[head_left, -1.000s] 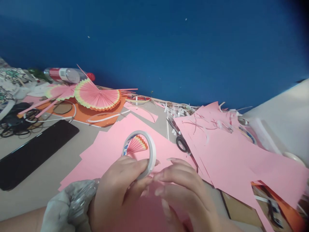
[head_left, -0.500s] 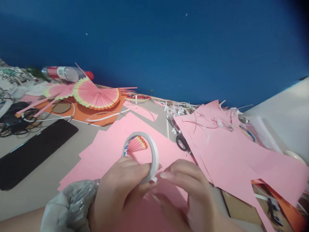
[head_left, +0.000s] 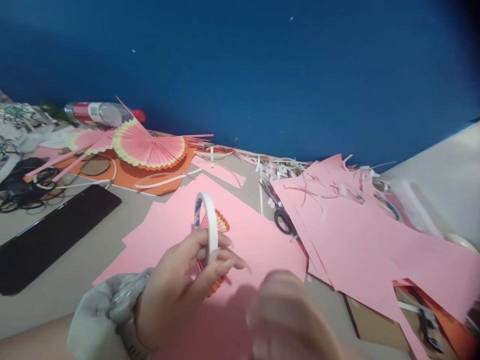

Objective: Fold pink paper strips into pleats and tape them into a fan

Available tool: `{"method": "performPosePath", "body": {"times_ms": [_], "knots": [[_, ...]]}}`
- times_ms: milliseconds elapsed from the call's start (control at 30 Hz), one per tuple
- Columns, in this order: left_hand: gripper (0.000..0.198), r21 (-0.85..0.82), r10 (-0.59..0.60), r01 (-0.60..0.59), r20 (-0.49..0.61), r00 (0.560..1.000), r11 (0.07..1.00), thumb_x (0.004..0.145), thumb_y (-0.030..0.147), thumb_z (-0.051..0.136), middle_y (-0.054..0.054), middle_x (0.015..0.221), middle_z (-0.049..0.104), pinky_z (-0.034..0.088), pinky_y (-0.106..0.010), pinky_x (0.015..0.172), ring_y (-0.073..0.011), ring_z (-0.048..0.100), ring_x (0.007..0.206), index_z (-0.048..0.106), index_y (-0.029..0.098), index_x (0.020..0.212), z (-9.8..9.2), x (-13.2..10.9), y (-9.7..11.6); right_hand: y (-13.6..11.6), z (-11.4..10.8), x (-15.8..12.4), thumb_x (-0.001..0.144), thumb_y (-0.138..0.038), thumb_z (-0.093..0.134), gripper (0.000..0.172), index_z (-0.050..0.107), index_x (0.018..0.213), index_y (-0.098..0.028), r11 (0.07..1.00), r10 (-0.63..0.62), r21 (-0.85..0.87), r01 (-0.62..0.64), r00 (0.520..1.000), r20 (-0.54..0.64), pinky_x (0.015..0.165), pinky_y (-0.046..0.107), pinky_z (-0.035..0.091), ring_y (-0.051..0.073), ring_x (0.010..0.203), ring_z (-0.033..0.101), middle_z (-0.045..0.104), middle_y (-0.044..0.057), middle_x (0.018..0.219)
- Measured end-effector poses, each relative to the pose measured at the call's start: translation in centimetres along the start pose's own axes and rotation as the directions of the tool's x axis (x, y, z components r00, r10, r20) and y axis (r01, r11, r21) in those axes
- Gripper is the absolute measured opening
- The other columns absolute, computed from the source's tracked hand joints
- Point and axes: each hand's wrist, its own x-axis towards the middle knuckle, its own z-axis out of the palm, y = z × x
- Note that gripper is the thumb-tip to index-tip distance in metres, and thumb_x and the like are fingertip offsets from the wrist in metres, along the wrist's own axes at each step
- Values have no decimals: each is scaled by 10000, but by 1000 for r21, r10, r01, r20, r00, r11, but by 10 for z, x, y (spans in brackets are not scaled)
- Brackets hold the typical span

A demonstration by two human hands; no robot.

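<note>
My left hand (head_left: 187, 272) grips a roll of white tape (head_left: 212, 225), its thumb and fingers closed around the lower part of the ring, which stands on edge. Behind the ring and fingers shows a small pleated pink fan (head_left: 222, 222) with an orange and yellow edge, partly covered by the hand. At the lower middle, my right hand (head_left: 288, 315) is smeared by motion, apart from the tape. Whether it holds anything I cannot make out. Both hands are above pink paper sheets (head_left: 165, 235).
A black phone (head_left: 60, 237) lies at left. Finished-looking pleated fans (head_left: 150, 147) rest on orange paper near a plastic bottle (head_left: 97, 114). Black-handled scissors (head_left: 283, 220) sit beside more pink paper (head_left: 360, 240), with paper scraps along the blue wall. A cutter (head_left: 429, 330) lies at lower right.
The tape roll has turned more edge-on and shifted slightly left in my left hand. My right hand has come away from the tape, down toward me.
</note>
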Motion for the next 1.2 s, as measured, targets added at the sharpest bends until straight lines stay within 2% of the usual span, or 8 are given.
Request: {"method": "performPosePath", "body": {"times_ms": [100,233,367,533,633,767,967,1200], "knots": [[88,-126,72,-72,-3,997,989,901,287,499,5,1166,629,439,-352,975,-197,422,1277,490,275,988,0,-5,-1,6,12,4,792,-207,584,271,449,1027,-208,990,79,132,-55,981,-178,771,338,496,188,846,573,578,49,876],[90,-164,174,-168,19,985,972,924,278,446,-8,1208,615,244,-485,1110,-225,226,1378,508,266,988,-2,-13,0,13,19,6,700,-153,699,423,452,1041,-193,954,177,289,-77,924,-339,844,329,457,190,986,508,520,69,1026],[205,-175,203,-191,52,978,966,918,391,416,39,1353,480,173,-506,1126,-283,202,1372,553,257,845,-2,-18,5,13,20,8,767,-216,623,341,497,1082,-185,937,100,343,-61,990,-95,897,359,412,199,1033,524,589,71,1068],[233,-253,298,-241,218,929,937,899,431,438,-28,1288,448,382,-409,1016,-274,386,1243,597,272,959,5,-14,12,1,23,11,857,-322,505,129,580,910,-231,953,207,262,-155,961,-184,844,321,420,173,912,585,660,25,902],[227,-244,293,-242,199,935,939,853,422,532,-52,1133,489,426,-387,950,-247,475,1104,566,271,1019,5,-9,12,0,19,13,900,-210,401,223,583,774,-234,980,38,201,-14,993,-115,810,277,417,123,758,599,672,-30,752],[482,-31,362,-361,38,931,932,741,510,637,-46,972,481,423,-348,848,-216,473,938,467,223,1090,-15,5,6,14,4,18,871,-108,376,268,564,699,-190,992,-125,23,126,992,-25,779,287,416,122,660,544,634,-11,650],[338,304,553,-595,219,804,744,938,436,314,-48,881,511,381,-332,771,-186,470,845,531,178,966,-51,32,8,35,-6,20,863,-149,454,142,583,804,-158,929,-307,-186,320,947,96,675,329,380,149,623,455,590,9,649],[102,500,549,-649,354,757,573,897,185,429,-36,839,520,385,-333,742,-173,452,789,528,192,871,-48,32,15,37,-5,18,846,-122,462,124,581,843,-155,908,-330,-216,359,930,163,691,333,368,151,625,442,566,2,634]]}}
